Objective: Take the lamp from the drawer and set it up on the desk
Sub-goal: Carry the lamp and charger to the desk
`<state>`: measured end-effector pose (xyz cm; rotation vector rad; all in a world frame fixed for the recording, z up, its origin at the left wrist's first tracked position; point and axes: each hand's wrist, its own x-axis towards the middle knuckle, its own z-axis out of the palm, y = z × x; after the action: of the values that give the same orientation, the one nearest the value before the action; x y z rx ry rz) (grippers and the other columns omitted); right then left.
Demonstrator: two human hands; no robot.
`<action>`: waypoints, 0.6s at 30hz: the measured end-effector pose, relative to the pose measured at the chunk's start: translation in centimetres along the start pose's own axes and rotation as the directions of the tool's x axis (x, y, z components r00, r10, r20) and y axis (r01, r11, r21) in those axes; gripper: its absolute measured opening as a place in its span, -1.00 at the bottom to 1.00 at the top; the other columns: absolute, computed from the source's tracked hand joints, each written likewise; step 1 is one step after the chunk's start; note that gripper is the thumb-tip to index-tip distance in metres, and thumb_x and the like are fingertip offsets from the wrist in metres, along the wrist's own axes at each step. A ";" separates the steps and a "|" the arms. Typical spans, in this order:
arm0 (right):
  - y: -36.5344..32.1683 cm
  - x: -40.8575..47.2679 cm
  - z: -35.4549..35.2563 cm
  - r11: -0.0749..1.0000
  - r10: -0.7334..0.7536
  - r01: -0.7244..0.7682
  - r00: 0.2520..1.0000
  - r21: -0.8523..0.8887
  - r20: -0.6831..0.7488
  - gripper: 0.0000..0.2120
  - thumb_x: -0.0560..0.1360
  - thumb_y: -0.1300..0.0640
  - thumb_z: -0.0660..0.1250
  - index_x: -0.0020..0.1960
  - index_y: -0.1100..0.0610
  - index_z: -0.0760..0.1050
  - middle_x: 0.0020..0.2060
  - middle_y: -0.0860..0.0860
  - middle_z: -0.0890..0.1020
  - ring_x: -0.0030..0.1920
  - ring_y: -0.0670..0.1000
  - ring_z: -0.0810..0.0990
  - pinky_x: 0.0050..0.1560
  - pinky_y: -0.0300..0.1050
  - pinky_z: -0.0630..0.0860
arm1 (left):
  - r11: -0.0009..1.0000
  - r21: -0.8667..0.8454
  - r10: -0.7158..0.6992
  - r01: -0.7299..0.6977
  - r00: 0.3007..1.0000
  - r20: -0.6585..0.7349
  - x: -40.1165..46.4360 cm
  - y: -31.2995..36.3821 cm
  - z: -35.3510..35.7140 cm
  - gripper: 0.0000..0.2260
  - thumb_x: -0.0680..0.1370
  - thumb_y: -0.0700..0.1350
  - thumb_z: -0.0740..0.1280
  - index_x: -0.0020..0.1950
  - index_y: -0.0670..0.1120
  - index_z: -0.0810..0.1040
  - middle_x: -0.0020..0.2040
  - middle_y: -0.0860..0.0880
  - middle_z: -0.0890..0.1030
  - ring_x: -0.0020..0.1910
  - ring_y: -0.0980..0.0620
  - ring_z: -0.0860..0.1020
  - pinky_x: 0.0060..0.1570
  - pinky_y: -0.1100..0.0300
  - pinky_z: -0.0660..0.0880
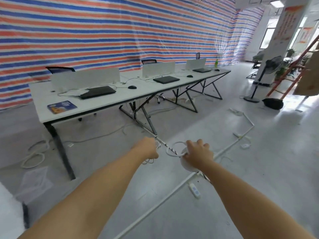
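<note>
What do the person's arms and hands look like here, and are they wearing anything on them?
Both arms are bare right up to the bottom edge of the picture: no sleeves, gloves, watch or bracelet show. The left hand and right hand show no rings or markings that I can make out, though the picture is slightly soft.

Our right hand [198, 153] covers most of the white lamp [187, 163], so we cannot tell its shape. Our left hand [149, 149] hides how the white cord [158, 144] is held. Print on the blue booklet [61, 106] is too blurred to read.
</note>
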<state>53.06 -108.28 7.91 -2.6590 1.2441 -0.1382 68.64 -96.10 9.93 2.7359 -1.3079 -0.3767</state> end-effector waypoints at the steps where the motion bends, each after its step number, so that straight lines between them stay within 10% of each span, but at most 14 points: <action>1: 0.1 2.2 0.1 1.000 -0.002 0.002 1.000 -0.003 -0.002 -0.63 0.47 -0.10 0.27 0.21 0.02 0.37 0.11 0.15 0.40 0.17 0.27 0.39 0.09 0.22 0.45 | 1.000 0.002 0.009 -0.009 1.000 -0.006 2.4 0.1 -0.3 -0.59 0.44 -0.04 0.38 0.22 -0.16 0.42 0.23 -0.18 0.48 0.15 -0.20 0.51 0.07 -0.02 0.54; 18: -1.1 42.7 2.1 0.997 -0.037 0.042 0.995 -0.059 0.089 -0.61 0.48 -0.14 0.22 0.25 -0.03 0.33 0.17 0.13 0.38 0.20 0.25 0.37 0.10 0.14 0.42 | 0.998 -0.012 -0.061 0.062 0.998 0.028 42.5 -2.0 -6.6 -0.58 0.41 -0.02 0.36 0.24 -0.09 0.42 0.22 -0.15 0.47 0.12 -0.17 0.51 0.02 0.00 0.55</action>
<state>81.62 -140.06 6.10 -2.7106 1.1874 0.0108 97.50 -128.00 8.13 2.7749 -1.2253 -0.4285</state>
